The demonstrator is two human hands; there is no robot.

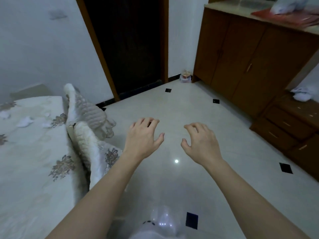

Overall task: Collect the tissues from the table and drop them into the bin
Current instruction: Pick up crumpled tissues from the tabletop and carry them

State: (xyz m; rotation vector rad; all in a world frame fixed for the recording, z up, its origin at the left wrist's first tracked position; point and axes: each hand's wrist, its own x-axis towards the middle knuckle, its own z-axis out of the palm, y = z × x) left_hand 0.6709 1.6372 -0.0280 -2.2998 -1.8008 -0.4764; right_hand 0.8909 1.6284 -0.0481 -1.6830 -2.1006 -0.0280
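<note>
I look down on a pale tiled floor (172,104) that fills most of the view, with a bed (34,169) in a flowered cover on the left and a tall brown cabinet (241,57) on the right, and a dark doorway (129,40) between them at the back. Below the cabinet stands a low drawer chest (284,125), and two pillows (86,107) lean at the bed's edge. My left hand (143,137) and right hand (202,144) hang side by side above the floor, palms down, the fingers loosely bent, and neither one holds anything. The tissues (25,122) I can make out are small white crumpled pieces lying on the bed cover, well apart from both hands; a white bundle (302,95) on the drawer chest may be more of them, but it is too blurred to tell. I expect them to be very light, soft and easy to tear, so I would pinch each one gently at its bunched middle. A small container (185,77) stands in the corner beside the doorway; whether it is the bin I cannot say
</note>
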